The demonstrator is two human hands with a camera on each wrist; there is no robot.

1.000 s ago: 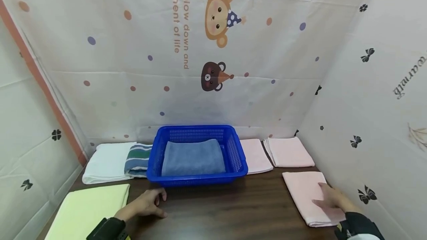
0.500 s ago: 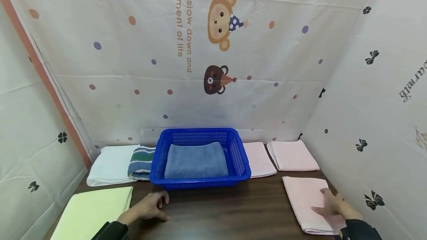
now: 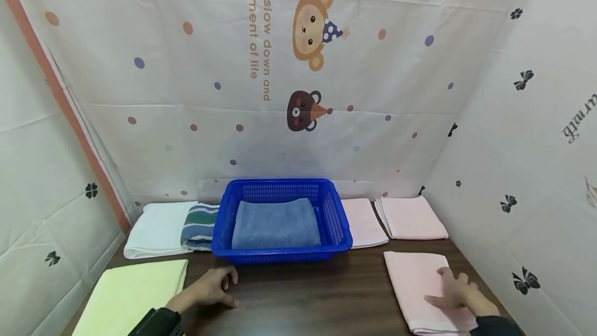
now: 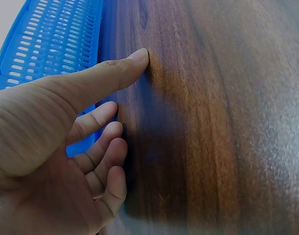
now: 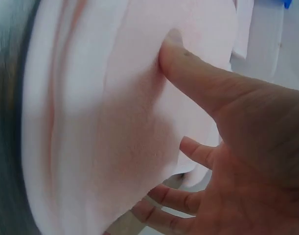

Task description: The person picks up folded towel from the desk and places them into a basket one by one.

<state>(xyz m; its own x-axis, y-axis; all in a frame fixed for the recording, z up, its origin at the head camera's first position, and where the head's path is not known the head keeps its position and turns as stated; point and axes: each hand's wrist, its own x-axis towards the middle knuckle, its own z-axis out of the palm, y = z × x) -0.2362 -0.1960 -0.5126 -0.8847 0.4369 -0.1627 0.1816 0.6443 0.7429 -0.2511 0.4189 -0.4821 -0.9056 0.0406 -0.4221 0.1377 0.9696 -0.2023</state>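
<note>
A striped towel [image 3: 199, 226] is partly hidden by the blue basket [image 3: 280, 255], the left hand [image 3: 212, 288] is loosely curved, in this basket a blue towel [image 3: 276, 223] is laid, and the near-right pink towel [image 3: 411, 274] is touched by the spread right hand [image 3: 454, 292].

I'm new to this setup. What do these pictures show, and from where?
There's no machine, just a person's bare left hand and right hand. The widest picture comes from a head camera, the close-ups from wrist cameras. On the brown table, a blue basket holds a blue towel; a white towel, striped towel and yellow-green towel lie left, two pink towels right. The left hand rests by the basket, holding nothing. The right hand touches a third, nearer pink towel, without visibly gripping it.
</note>
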